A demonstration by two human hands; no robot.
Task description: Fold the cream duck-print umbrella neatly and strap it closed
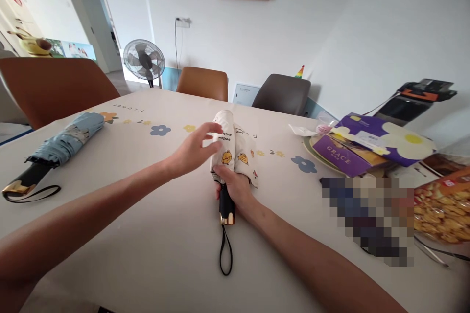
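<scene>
Table (pixel 147 234), white cloth with printed flowers, fills most of the frame. Brown chair (pixel 55 85) at upper left; dark gray chair (pixel 284 93) and tan chair (pixel 203 83) behind the far table edge. Fan (pixel 144 60) upper left of center, left of the tan chair.

Blue umbrella (pixel 68 142) on the table at left of frame, folded, canopy loosely bunched, handle toward lower left. White umbrella (pixel 229 156), duck print, at frame center, also folded; one canopy flap sticks out to the right. Handle end points at the bottom of the frame.

Right side: purple-and-white packet (pixel 385 139) on top of purple GRACE box (pixel 336 154); orange food bag (pixel 444 205) at the right edge.

Right hand (pixel 237 186) wrapped around the white umbrella where canopy meets black handle (pixel 226 200), thumb on top. Left hand (pixel 198 146) at the canopy's left side, fingers apart, not gripping; can't tell if the fingertips touch fabric.

Black wrist strap (pixel 231 257) loops down below the handle.
</scene>
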